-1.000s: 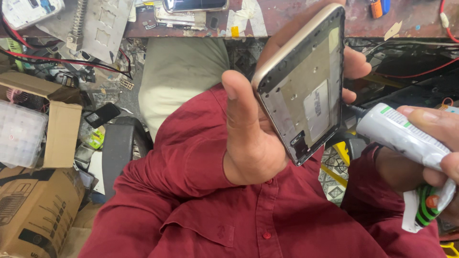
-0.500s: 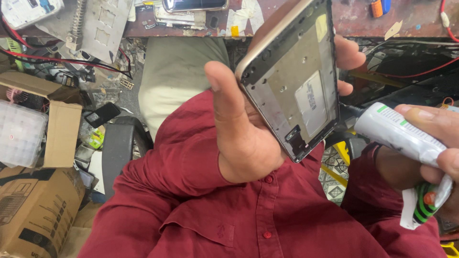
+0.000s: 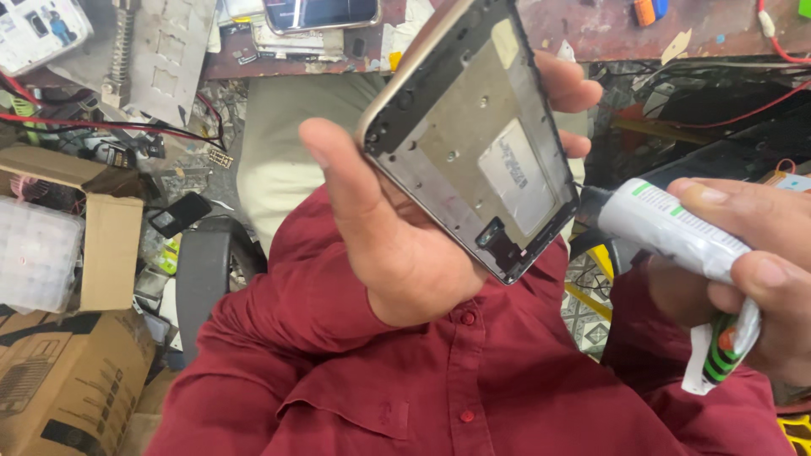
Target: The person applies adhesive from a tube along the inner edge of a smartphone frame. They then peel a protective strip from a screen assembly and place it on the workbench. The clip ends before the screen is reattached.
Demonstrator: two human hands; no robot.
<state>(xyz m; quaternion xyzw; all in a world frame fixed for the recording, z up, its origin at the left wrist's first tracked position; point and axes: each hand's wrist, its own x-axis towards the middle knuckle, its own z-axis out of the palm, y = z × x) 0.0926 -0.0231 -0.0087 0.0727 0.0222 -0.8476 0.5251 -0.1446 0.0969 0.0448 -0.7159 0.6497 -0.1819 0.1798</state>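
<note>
My left hand (image 3: 397, 245) grips a bare phone frame (image 3: 473, 135) with a gold rim, tilted with its grey inner side facing me. The thumb lies along its left edge and the fingertips curl round the right edge. My right hand (image 3: 743, 262) squeezes a white glue tube (image 3: 676, 232) with green markings. The tube's dark nozzle points left and sits just beside the frame's lower right edge. Both arms wear dark red sleeves.
A red workbench edge (image 3: 608, 34) runs along the top with a phone (image 3: 321, 13) and small parts on it. Cardboard boxes (image 3: 68, 388), a clear plastic organiser (image 3: 38, 266) and red wires (image 3: 93, 127) crowd the floor at left. A black chair arm (image 3: 203, 279) is beside my lap.
My left hand has lifted the phone frame up and to the left, tilting it closer to me. The glue tube's nozzle now sits nearer the frame's lower right edge.
</note>
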